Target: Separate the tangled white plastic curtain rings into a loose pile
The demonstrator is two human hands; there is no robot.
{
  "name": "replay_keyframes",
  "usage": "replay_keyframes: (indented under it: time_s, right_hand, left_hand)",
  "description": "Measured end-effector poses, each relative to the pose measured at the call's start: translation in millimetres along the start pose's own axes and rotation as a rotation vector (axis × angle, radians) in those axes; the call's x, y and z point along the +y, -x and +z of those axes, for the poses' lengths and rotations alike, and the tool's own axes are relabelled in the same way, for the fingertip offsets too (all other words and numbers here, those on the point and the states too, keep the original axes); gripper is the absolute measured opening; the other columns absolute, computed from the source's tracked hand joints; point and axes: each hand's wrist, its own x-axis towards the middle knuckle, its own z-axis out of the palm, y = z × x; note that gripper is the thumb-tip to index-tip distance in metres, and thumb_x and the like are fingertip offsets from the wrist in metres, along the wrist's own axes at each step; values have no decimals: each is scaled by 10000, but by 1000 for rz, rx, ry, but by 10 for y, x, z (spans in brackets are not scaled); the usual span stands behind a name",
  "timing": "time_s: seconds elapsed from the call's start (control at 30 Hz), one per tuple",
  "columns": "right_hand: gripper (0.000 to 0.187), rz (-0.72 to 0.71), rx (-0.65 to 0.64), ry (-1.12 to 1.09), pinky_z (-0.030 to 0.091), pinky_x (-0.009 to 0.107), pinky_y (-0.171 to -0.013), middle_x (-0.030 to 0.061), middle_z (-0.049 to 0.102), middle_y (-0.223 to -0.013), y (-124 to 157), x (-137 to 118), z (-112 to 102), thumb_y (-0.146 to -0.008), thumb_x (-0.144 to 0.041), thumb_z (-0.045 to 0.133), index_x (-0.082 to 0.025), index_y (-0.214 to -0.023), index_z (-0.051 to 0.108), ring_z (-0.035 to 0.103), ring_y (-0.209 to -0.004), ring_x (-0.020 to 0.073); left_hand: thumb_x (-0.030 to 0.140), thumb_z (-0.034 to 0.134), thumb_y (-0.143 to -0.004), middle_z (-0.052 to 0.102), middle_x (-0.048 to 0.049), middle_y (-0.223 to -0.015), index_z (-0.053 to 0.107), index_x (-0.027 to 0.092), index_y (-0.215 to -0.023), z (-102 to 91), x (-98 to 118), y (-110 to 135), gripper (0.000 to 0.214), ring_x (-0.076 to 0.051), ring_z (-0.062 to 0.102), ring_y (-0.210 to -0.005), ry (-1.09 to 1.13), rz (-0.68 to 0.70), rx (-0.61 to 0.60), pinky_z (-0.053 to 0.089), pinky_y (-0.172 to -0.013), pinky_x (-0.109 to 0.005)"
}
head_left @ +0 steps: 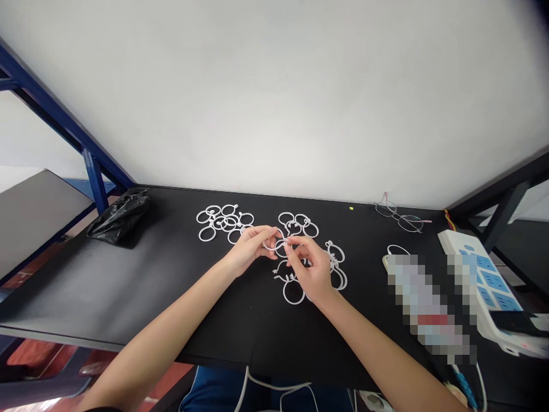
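My left hand [254, 246] and my right hand [309, 266] meet above the middle of the black table, both pinching one white plastic ring [270, 248]. The left fingers grip its left and upper side, while the right thumb and forefinger close on its right side. Under and around my hands lie more white rings [294, 292], some with small hooks or clips, partly hidden by the right hand. To the left is a separate group of similar white rings [207, 233]. Another few rings [338, 278] lie just right of my right hand.
A crumpled black plastic bag [120, 220] sits at the table's back left. Eyeglasses [403, 217] rest at the back right. A blurred-out phone-like object [429, 312] and a white power strip [484, 286] lie on the right. White cables [278, 388] hang at the front edge.
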Motion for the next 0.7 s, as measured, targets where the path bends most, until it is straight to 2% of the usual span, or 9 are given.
replay_keyframes:
  time_s: [0.27,0.47,0.6,0.7]
  right_hand:
    - [104,-48,52,16,490,257,-481,51,660,-954,-15,-22,8,-878,-220,620,-213,-981,634,614,-539,97]
    - [79,-58,62,34,501,256,-489,47,671,-922,-10,12,16,-883,-204,620,-207,-955,651,612,-537,99]
    - [71,-77,74,40,510,251,-487,37,671,-898,-5,35,15,-885,-203,618,-205,-946,655,603,-526,95]
    - [87,-110,70,33,514,247,-499,23,668,-885,-3,42,12,-883,-175,617,-209,-951,659,602,-512,84]
  left_hand:
    - [414,644,-851,528,27,-629,689,112,-837,-10,-18,-7,306,-68,554,-520,26,6,-7,562,-573,-234]
    - [438,612,-868,511,29,-627,673,115,-857,12,-6,-3,328,-79,553,-534,-9,24,-22,571,-583,-255]
    - [488,549,-892,526,27,-639,635,140,-993,72,-10,28,373,-109,577,-555,-147,103,-1,569,-580,-284]
    - [477,545,-897,558,25,-647,590,160,-1039,117,-48,73,350,-107,577,-545,-339,232,-3,522,-561,-247]
